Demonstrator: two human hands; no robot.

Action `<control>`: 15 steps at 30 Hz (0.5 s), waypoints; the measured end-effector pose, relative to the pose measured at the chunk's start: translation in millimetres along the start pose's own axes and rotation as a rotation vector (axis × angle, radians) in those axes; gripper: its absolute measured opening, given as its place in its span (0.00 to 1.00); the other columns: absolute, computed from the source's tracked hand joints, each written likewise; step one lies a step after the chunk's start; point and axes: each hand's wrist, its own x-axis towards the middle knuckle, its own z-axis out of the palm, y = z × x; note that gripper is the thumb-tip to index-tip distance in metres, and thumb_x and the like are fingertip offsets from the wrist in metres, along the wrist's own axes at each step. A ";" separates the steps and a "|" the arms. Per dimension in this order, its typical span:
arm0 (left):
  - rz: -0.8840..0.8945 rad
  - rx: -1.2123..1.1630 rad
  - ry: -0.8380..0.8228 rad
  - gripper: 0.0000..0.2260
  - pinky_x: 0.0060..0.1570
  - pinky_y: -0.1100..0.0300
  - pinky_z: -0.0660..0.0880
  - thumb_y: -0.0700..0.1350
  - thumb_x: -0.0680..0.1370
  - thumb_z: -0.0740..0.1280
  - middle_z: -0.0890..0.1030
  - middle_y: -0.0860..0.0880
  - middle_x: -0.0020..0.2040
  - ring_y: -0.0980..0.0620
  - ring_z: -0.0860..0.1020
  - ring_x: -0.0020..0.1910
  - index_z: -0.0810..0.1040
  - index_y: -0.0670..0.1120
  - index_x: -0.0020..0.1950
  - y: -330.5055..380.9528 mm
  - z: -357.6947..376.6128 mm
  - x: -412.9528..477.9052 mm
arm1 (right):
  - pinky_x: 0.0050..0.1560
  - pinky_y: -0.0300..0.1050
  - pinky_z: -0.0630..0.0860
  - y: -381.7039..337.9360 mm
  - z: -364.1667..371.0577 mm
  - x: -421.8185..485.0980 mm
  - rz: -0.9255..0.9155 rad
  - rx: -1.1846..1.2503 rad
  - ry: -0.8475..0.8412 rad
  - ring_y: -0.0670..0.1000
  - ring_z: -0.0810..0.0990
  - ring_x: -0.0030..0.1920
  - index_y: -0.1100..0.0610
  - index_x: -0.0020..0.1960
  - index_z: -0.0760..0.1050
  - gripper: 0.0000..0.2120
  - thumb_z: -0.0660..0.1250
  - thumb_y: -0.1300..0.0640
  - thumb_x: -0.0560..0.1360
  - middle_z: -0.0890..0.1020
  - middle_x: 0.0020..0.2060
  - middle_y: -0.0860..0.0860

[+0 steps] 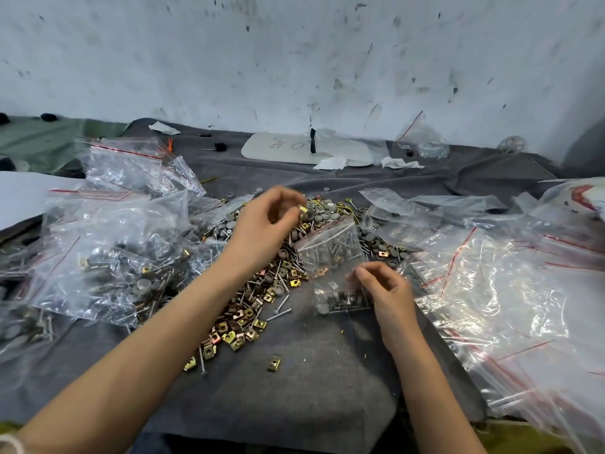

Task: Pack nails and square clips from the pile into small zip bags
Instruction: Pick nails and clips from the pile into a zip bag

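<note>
Head view: two bare hands at work over a grey cloth-covered table [311,371].
The left hand [262,224] hovers above the pile of brass square clips and steel nails [248,309], its grip pinching what looks like one brass clip [302,209], though it is blurred. The right hand [386,290] pinches the edge of a small clear zip bag [330,257], partly filled, just beside the pile.

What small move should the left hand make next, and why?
Probably move the left hand toward the mouth of the small zip bag and drop the square clip it pinches inside: the right hand holds that bag at the pile, partly filled.
</note>
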 end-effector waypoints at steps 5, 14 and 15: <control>0.148 0.199 -0.160 0.08 0.45 0.71 0.76 0.38 0.76 0.69 0.82 0.57 0.39 0.64 0.81 0.40 0.77 0.50 0.51 25.2 8.3 3.8 | 0.40 0.34 0.76 0.9 -0.4 -0.1 -0.014 0.019 -0.011 0.46 0.81 0.37 0.60 0.43 0.79 0.04 0.66 0.65 0.76 0.84 0.35 0.52; 0.004 0.223 -0.094 0.07 0.42 0.67 0.77 0.37 0.75 0.70 0.83 0.52 0.37 0.61 0.82 0.35 0.78 0.49 0.48 22.8 14.1 -1.6 | 0.38 0.32 0.75 0.7 0.6 0.0 -0.032 -0.004 -0.044 0.44 0.81 0.36 0.59 0.42 0.79 0.06 0.66 0.66 0.76 0.84 0.34 0.50; -0.017 0.205 -0.102 0.07 0.43 0.67 0.78 0.37 0.75 0.70 0.84 0.52 0.37 0.61 0.82 0.35 0.79 0.49 0.49 22.9 13.5 -1.0 | 0.38 0.32 0.75 0.6 0.8 0.0 -0.031 -0.002 -0.043 0.44 0.81 0.36 0.59 0.42 0.79 0.06 0.66 0.66 0.76 0.84 0.33 0.50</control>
